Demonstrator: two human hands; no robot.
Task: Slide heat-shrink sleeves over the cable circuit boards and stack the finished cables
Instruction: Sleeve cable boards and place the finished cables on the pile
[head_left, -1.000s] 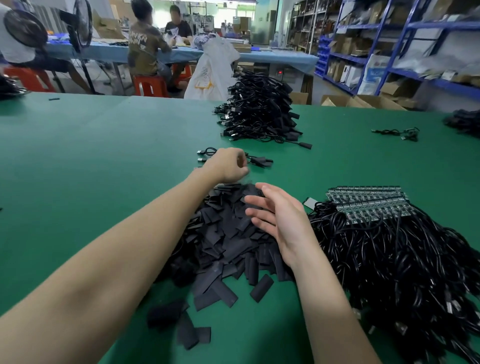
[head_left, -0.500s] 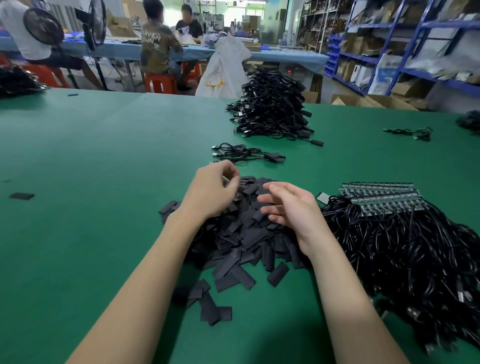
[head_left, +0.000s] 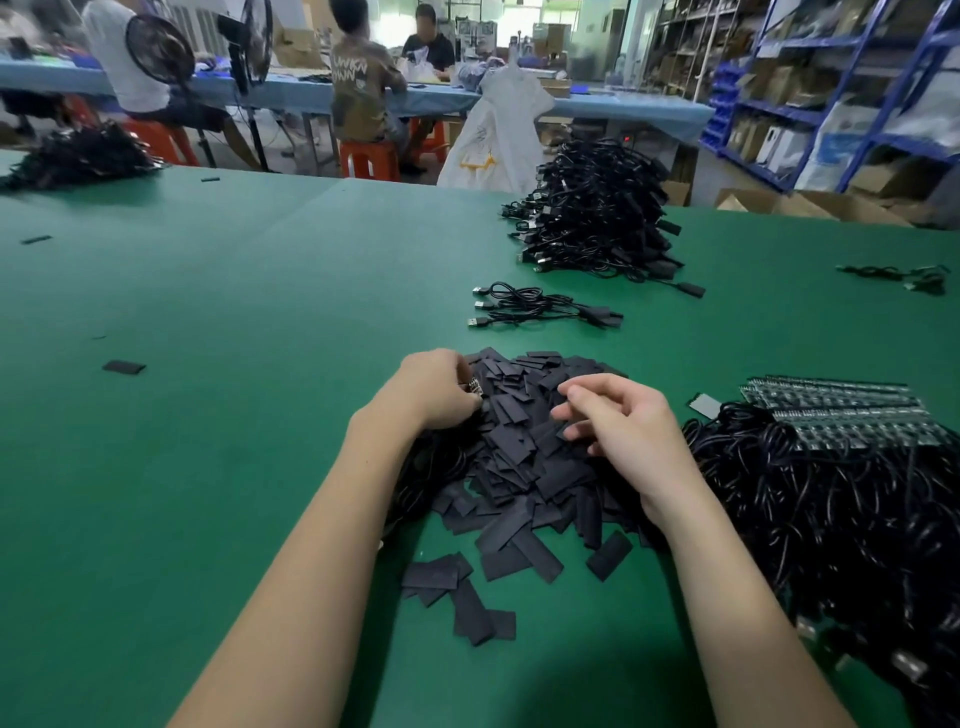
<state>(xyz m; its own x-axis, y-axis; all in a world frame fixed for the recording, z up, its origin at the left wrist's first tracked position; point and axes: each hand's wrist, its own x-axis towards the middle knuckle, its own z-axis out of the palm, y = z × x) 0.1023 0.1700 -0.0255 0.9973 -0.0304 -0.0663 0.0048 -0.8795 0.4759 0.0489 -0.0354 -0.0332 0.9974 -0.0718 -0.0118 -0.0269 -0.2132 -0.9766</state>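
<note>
On the green table (head_left: 208, 467), 1 stray sleeve (head_left: 123, 367) is seen at far left. The left hand (head_left: 434, 387), fingers curled, pinches 1 small circuit board (head_left: 474, 385) over the pile of heat-shrink sleeves (head_left: 524, 457). The right hand (head_left: 623, 431) hovers with fingers loosely curled, nothing held. 3 finished cables (head_left: 540, 306) lie beyond; unsleeved cables (head_left: 831, 493) are heaped at right.

Green table (head_left: 208, 467) – fan (head_left: 161, 49), white bag (head_left: 498, 135), blue shelving (head_left: 831, 78) bkgd.
</note>
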